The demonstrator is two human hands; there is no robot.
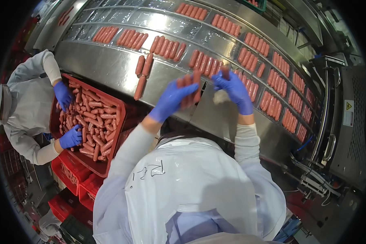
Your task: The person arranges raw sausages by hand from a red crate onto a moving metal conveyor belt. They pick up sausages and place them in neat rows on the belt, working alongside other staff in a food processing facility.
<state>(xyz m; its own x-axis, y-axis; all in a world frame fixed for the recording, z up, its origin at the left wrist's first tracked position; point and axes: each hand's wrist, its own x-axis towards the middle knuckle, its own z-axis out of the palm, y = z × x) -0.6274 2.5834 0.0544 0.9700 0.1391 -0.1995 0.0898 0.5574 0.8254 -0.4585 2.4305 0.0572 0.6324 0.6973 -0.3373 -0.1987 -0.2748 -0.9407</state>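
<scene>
My left hand (167,100), in a blue glove, grips a bunch of several sausages (188,88) over the front edge of the packing line. One sausage (225,73), partly hidden by the fingers, is pinched in my gloved right hand (235,90). Just beyond both hands, a row of sausages (206,63) lies side by side in a clear film pocket. To the left of my left hand, three loose sausages (140,87) rest on the steel ledge (109,65).
At left, a co-worker's gloved hands (70,137) reach into a red crate (119,122) heaped with sausages. More filled pockets (271,105) stretch right toward a steel machine (347,122) with handles. Red crates (61,204) are stacked lower left.
</scene>
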